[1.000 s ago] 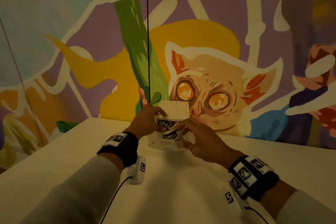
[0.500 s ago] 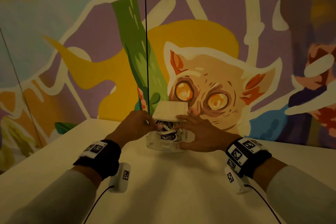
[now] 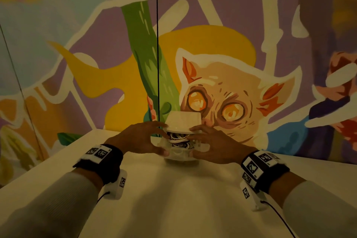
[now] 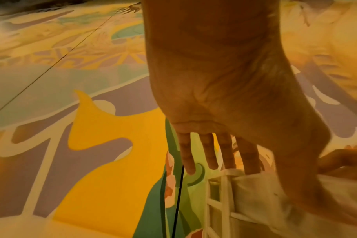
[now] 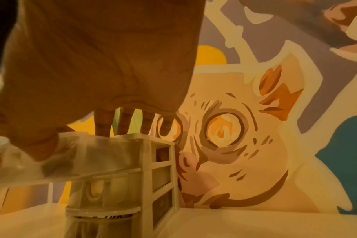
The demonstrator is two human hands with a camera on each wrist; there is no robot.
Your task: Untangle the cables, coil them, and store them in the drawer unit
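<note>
A small white drawer unit [image 3: 183, 121] stands at the table's back edge against the mural. Its translucent top drawer [image 3: 202, 147] is pulled out, and coiled white and dark cables [image 3: 178, 139] lie in it. My left hand [image 3: 150, 139] is at the unit's left side, its fingers [image 4: 210, 153] straight beside the frame [image 4: 224, 201] and its thumb on the drawer front. My right hand [image 3: 204, 141] mirrors it: its fingers [image 5: 104, 125] reach over the unit's top [image 5: 161, 141] and its thumb presses the drawer [image 5: 104, 154].
The cream table [image 3: 173, 199] stretches toward me, its left edge [image 3: 48, 162] running diagonally. A painted wall [image 3: 231, 92] stands right behind the unit. A thin black line [image 3: 157, 44] runs down the wall to the unit. Closed lower drawers [image 5: 100, 193] sit beneath.
Both hands have come off the cables inside the drawer and spread to its front corners and the unit's top. My wrists have dropped lower and wider apart.
</note>
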